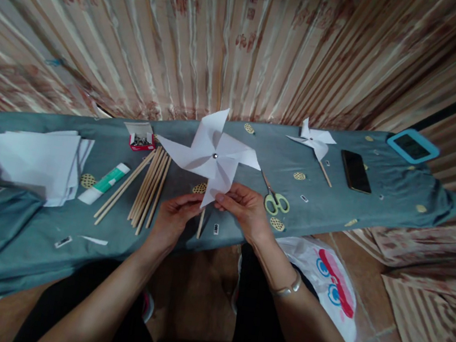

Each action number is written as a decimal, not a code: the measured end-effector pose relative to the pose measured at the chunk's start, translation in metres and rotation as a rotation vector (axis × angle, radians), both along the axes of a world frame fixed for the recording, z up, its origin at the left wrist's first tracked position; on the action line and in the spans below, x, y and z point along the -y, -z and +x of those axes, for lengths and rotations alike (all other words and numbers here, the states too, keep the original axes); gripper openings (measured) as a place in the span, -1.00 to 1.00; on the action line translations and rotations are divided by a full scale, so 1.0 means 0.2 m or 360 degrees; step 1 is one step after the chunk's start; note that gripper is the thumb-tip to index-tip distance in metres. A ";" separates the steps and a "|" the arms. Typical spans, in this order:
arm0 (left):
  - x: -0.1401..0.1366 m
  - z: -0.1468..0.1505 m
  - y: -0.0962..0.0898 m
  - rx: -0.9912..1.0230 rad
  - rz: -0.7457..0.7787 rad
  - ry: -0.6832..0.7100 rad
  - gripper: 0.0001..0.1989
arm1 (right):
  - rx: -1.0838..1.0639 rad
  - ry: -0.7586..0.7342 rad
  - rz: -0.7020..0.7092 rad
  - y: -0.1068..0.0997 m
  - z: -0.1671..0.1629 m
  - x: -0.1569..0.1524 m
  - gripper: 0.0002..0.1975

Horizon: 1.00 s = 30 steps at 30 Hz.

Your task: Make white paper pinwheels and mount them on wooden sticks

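A white paper pinwheel (202, 153) with a round metal pin at its centre is held up over the table's middle. Its wooden stick (200, 229) shows below the lowest blade. My left hand (173, 217) pinches at the lower edge of that blade, close to the stick. From the other side, my right hand (246, 208) grips the same blade between thumb and fingers; some fingertips are hidden behind the paper. Green-handled scissors (277, 202) lie just beyond my right hand, partly behind the pinwheel. Several loose wooden sticks (148, 193) lie left of my left hand.
On the green cloth (228, 285) no; the patterned table cloth (313, 201) carries a second pinwheel (314, 140), a phone (356, 171), a blue-framed device (414, 146), a glue stick (104, 183), a red box of pins (141, 141) and white paper sheets (37, 157). A plastic bag (323, 282) is below.
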<state>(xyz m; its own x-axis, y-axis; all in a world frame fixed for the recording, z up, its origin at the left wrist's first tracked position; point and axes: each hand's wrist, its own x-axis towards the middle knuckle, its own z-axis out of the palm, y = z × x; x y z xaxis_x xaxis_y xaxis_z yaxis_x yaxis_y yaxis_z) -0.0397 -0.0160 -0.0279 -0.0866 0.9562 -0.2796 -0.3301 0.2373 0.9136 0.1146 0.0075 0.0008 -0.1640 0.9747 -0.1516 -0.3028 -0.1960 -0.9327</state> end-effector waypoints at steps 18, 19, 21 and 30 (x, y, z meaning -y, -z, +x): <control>0.00 -0.02 0.00 0.0004 0.0003 0.0001 -0.68 | 0.0234 0.0075 0.0101 -0.06 0.06 0.01 -0.64; 0.00 -0.03 0.01 0.0008 -0.0003 -0.0010 -0.67 | 0.0280 0.0152 0.0152 -0.06 0.09 0.01 -0.66; 0.00 -0.03 0.00 0.0010 -0.0015 -0.0012 -0.66 | 0.0350 0.0381 0.0262 -0.06 0.15 -0.02 -0.72; 0.01 -0.01 -0.03 -0.0079 -0.0097 0.0146 -0.67 | 0.0650 0.0753 0.0571 0.01 0.28 -0.11 -0.65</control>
<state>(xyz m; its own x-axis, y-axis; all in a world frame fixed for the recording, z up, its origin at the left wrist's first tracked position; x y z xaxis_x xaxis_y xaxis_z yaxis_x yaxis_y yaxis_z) -0.0411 -0.0183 -0.0225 -0.0147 0.9420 -0.3352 -0.2592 0.3201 0.9112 0.1711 0.0292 -0.0016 0.2897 0.9286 0.2320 0.1073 0.2093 -0.9719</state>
